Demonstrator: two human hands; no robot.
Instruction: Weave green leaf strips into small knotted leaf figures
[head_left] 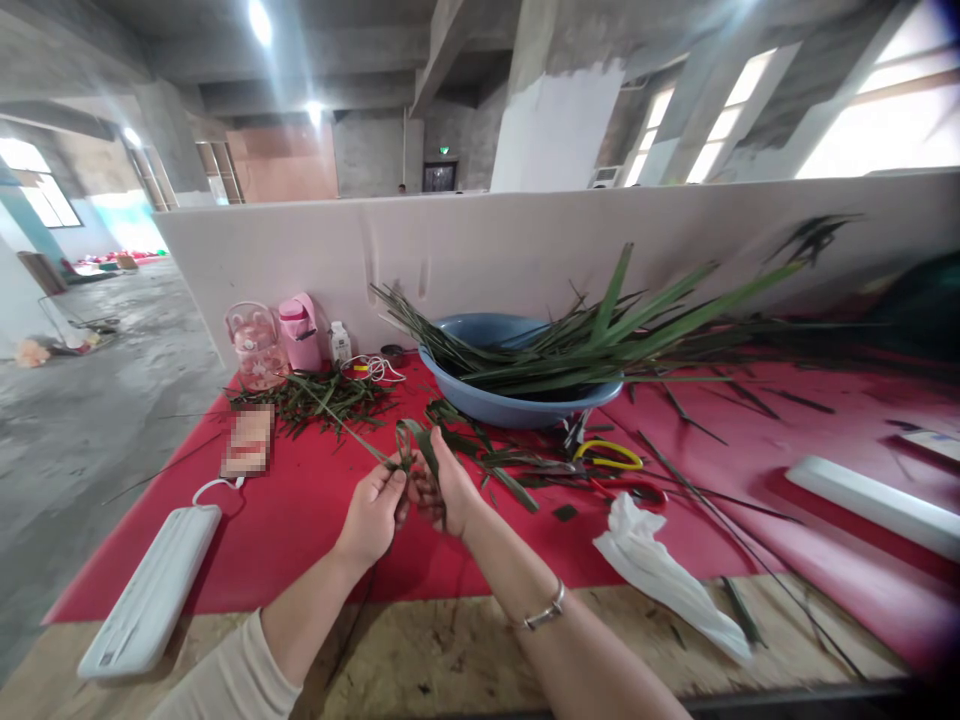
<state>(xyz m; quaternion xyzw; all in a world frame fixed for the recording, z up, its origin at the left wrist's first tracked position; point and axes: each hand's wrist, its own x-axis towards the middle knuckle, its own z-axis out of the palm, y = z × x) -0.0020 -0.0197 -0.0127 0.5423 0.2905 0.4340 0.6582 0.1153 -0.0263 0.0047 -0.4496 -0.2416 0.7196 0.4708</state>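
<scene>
Centre frame, a narrow green leaf strip (411, 447) is bent into a small loop, pinched from both sides. The left hand (375, 512) closes thumb and forefinger on the loop's near edge, steadying it; the right hand (442, 490) is curled tight round the other side, keeping the fold from springing open. One long end trails off up-left over the red cloth (300, 520). Just behind, right of centre, a blue basin (517, 405) holds a sheaf of long leaves (622, 340), close to reach. Yellow-handled scissors (609, 455) lie right of the hands, a white cloth (660, 575) below them.
</scene>
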